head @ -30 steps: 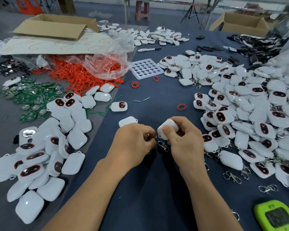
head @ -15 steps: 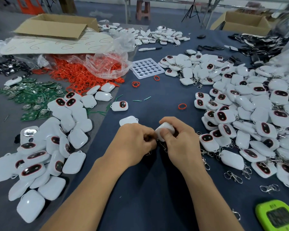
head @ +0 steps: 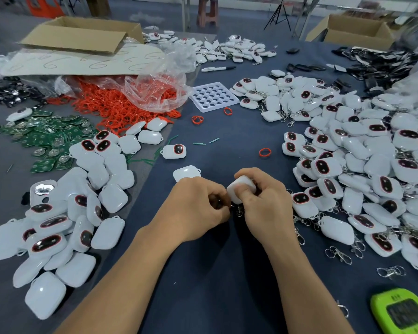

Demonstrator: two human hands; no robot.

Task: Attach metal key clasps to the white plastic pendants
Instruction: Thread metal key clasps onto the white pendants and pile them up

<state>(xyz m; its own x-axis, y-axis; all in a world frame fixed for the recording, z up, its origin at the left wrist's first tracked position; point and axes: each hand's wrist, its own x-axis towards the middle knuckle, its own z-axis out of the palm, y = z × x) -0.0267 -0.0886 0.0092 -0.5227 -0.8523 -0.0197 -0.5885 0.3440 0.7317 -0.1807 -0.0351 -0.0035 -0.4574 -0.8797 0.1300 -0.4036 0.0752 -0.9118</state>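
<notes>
Blue table (head: 215, 273): clasped pendants (head: 372, 165) heaped on our right, bare pendants (head: 65, 213) on our left. Both hands meet at centre, low over the cloth. Right hand (head: 266, 210) is curled round one white pendant (head: 241, 189), thumb on its face. Left hand (head: 193, 210) is bunched tight against it, pinching the metal clasp (head: 238, 209), whose hook end dangles between the hands. We judge we're mid-threading the ring through the pendant's loop; the joint itself is hidden. Next: seat the ring fully, then drop the piece on the right heap.
</notes>
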